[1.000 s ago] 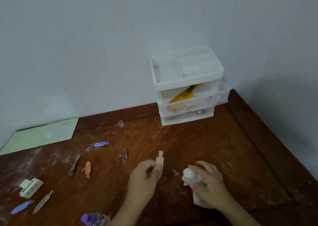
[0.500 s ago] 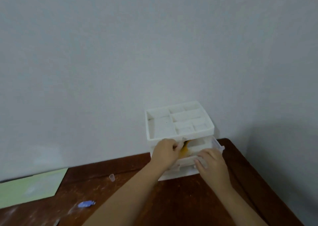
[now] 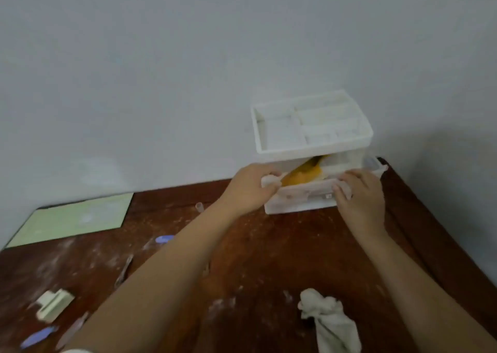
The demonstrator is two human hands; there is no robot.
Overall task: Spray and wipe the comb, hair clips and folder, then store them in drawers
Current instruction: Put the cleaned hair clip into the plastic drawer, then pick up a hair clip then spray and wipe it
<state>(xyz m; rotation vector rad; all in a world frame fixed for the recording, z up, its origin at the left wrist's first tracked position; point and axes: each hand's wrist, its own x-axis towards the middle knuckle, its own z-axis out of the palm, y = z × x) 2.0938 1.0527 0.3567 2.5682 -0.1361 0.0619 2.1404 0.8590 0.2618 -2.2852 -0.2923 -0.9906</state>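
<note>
Head view: both hands grip translucent plastic drawer (image 3: 304,190) w/ orange comb (image 3: 302,174).

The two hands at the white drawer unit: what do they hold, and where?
Both the left hand and the right hand grip the front edge of the half-open translucent plastic drawer, one near each end.

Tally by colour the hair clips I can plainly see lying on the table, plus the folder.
Blue clips: 2
Grey-brown clips: 2
Cream clip: 1
Green folder: 1
Total: 6
</note>
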